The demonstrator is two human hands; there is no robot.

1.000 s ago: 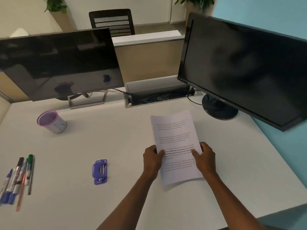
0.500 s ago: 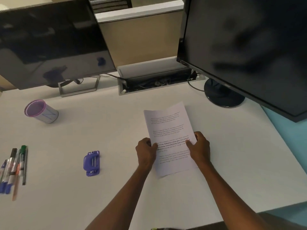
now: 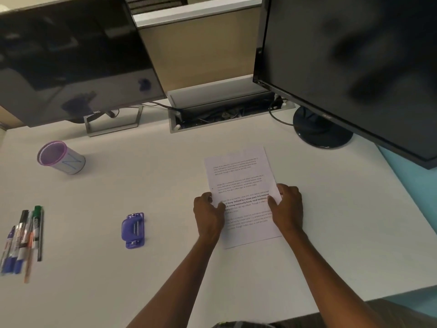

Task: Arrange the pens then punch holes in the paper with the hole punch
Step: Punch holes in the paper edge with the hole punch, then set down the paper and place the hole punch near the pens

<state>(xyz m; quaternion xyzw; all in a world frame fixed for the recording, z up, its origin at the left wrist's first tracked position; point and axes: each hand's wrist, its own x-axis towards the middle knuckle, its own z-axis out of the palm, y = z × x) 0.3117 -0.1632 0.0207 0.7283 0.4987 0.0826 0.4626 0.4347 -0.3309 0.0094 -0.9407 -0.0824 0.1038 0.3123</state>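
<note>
Head view: both hands are on the paper (image 3: 238, 176), mid-desk, slightly right of centre. Left hand (image 3: 209, 215) grips the sheet's left edge, thumb on top, other fingers curled at the edge; I can't tell if they go under it. Right hand (image 3: 287, 209) does the same on the right edge. Sheet looks flat on the white desk (image 3: 153, 268), printed side up, tilted a bit. I read both as light pinches on the sheet, not flat presses.

Pens (image 3: 22, 237) lie in a loose bundle at the far left edge of the desk, roughly parallel, blurred, so I won't count them. Purple-rimmed cup (image 3: 62, 157) stands behind them toward the left monitor (image 3: 71, 55), well apart from the bundle, and looks empty. Blue hole punch (image 3: 133, 230) sits between pens and paper, nearer the paper, untouched.

My call: the pen step isn't done. If "arrange" means into the cup, none are in it. Hands are squaring up the paper, which is prep for the second step at best.

Next move, as I see it: let go of the sheet, send the left hand across to the pens, gather them, drop them in the cup. The reach passes the punch, so keep clear of it. After that, slide the paper's edge into the punch's slot and press.
</note>
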